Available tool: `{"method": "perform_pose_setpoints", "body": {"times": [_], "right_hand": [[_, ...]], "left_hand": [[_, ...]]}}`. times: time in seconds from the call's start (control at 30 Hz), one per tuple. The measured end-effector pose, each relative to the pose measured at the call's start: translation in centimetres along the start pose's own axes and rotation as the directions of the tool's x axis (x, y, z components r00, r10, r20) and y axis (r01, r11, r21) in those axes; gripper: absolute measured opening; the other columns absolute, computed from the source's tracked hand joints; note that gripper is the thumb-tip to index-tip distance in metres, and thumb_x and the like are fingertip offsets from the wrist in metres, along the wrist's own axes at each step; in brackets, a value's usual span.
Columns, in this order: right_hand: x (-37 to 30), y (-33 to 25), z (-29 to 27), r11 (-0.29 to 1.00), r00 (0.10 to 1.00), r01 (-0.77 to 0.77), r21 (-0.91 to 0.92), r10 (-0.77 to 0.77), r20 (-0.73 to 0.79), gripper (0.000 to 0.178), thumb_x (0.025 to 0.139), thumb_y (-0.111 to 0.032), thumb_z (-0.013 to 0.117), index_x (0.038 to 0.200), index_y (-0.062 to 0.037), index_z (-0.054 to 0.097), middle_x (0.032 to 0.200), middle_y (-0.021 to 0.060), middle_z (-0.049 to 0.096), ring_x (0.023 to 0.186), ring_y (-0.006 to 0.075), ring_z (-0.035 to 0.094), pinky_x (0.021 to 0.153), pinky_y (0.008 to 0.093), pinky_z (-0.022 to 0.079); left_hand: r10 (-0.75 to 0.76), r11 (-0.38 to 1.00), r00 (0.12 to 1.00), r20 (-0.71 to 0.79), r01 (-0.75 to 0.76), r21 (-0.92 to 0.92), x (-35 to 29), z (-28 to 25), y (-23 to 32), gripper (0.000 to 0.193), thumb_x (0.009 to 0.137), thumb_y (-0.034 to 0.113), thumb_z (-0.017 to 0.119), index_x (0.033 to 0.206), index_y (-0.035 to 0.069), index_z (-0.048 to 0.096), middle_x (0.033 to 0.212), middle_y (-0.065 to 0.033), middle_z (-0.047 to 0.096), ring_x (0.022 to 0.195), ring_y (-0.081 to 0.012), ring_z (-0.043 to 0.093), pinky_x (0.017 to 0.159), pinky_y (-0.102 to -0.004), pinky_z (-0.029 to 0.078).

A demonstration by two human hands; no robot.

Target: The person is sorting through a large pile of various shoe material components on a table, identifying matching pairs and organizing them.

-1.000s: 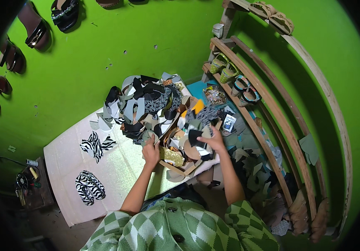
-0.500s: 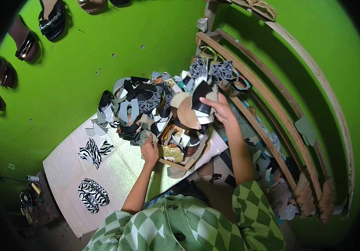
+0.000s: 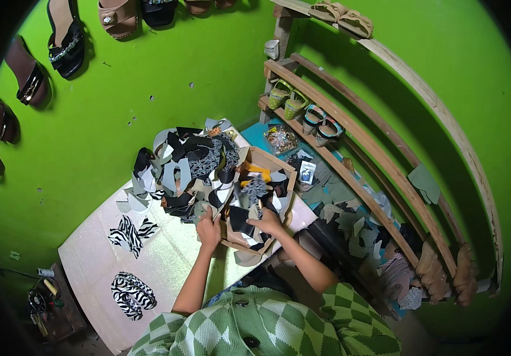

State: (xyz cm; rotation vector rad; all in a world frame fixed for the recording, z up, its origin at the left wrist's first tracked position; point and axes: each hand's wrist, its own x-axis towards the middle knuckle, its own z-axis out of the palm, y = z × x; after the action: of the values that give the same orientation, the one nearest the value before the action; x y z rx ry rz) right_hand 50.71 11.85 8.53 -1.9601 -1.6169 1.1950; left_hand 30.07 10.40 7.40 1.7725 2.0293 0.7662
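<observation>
A shallow tan box [image 3: 291, 188], filled with cut scraps of leather and fabric, rests tilted on a sparkly pale sheet [image 3: 169, 249]. Inside it, low down, my right hand [image 3: 267, 223] is closed on a black scrap [image 3: 240, 219]. My left hand [image 3: 209, 231] is closed at the box's left side, beside grey-green pieces; what its fingers grip is hidden. To the left of the box and beyond it lies a big heap of scraps [image 3: 187, 154], black, grey, white and patterned. Two zebra-print pieces, one flat [image 3: 129, 234] and one curled [image 3: 132, 295], lie at the left.
Wooden racks [image 3: 350, 101] slant along the right with several shoes [image 3: 322, 124] on them. Below are more loose scraps [image 3: 350, 228] and a tray of shiny ornaments [image 3: 281, 139]. Sandals [image 3: 65, 44] hang on the green wall. A dark box of tools [image 3: 53, 302] stands far left.
My right hand has come down from above the box's far side into the box with the scraps it held up. My left hand has barely moved. The view has shifted, showing more shoes.
</observation>
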Motion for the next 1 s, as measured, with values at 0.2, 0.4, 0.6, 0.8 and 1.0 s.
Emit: {"method": "perform_pose_setpoints", "body": {"times": [0.2, 0.4, 0.6, 0.8, 1.0], "right_hand": [[0.3, -1.4, 0.9, 0.993, 0.997, 0.035, -0.115, -0.043, -0.07, 0.062, 0.063, -0.035, 0.074, 0.102, 0.0056, 0.051, 0.093, 0.0246, 0.061, 0.087, 0.0361, 0.06, 0.077, 0.0401, 0.047], [-0.8, -0.2, 2.5, 0.993, 0.978, 0.121, -0.009, -0.121, -0.17, 0.065, 0.066, -0.032, 0.072, 0.108, 0.0029, 0.036, 0.099, 0.0301, 0.055, 0.095, 0.0426, 0.054, 0.081, 0.0463, 0.044], [-4.0, -0.3, 3.6, 0.928, 0.92, 0.365, 0.069, -0.349, -0.177, 0.087, 0.067, -0.02, 0.069, 0.13, 0.0016, 0.015, 0.123, 0.0284, 0.037, 0.112, 0.0377, 0.044, 0.092, 0.0407, 0.038], [-3.7, 0.0, 1.1, 0.825, 0.85, 0.391, 0.408, -0.494, 0.182, 0.082, 0.07, -0.008, 0.065, 0.137, -0.0049, 0.017, 0.134, 0.0183, 0.032, 0.118, 0.0298, 0.041, 0.093, 0.0354, 0.038], [0.1, 0.8, -4.4, 0.846, 0.676, 0.204, 0.493, -0.486, 0.554, 0.055, 0.079, 0.008, 0.047, 0.132, -0.0041, 0.039, 0.126, 0.0122, 0.048, 0.108, 0.0217, 0.054, 0.089, 0.0318, 0.044]], "left_hand": [[0.014, 1.0, 1.0, 0.013, -0.014, 0.026, -0.2, -0.1, -0.2, 0.054, 0.078, 0.024, 0.061, 0.124, 0.0, 0.046, 0.093, -0.0258, 0.06, 0.088, -0.042, 0.057, 0.081, -0.0426, 0.044], [-0.094, 0.985, 0.995, 0.023, 0.096, -0.146, 0.1, -1.1, 3.6, 0.068, 0.075, 0.022, 0.061, 0.131, -0.001, 0.031, 0.134, -0.0317, 0.024, 0.124, -0.0449, 0.023, 0.103, -0.0464, 0.021], [0.009, 0.898, 1.0, 0.021, 0.001, -0.439, 0.4, -1.5, 5.8, 0.057, 0.076, 0.023, 0.063, 0.12, -0.004, 0.039, 0.123, -0.0272, 0.036, 0.117, -0.0378, 0.035, 0.098, -0.0408, 0.029], [0.112, 0.927, 0.987, 0.113, -0.062, -0.37, 0.0, 0.6, 4.8, 0.067, 0.066, 0.027, 0.075, 0.11, -0.007, 0.037, 0.107, -0.0211, 0.043, 0.099, -0.031, 0.047, 0.088, -0.0357, 0.037], [0.068, 0.908, 0.955, 0.289, 0.061, -0.414, 0.8, -0.3, 4.7, 0.058, 0.067, 0.007, 0.069, 0.115, -0.005, 0.04, 0.108, -0.0202, 0.052, 0.102, -0.0277, 0.052, 0.088, -0.0338, 0.04]]}}
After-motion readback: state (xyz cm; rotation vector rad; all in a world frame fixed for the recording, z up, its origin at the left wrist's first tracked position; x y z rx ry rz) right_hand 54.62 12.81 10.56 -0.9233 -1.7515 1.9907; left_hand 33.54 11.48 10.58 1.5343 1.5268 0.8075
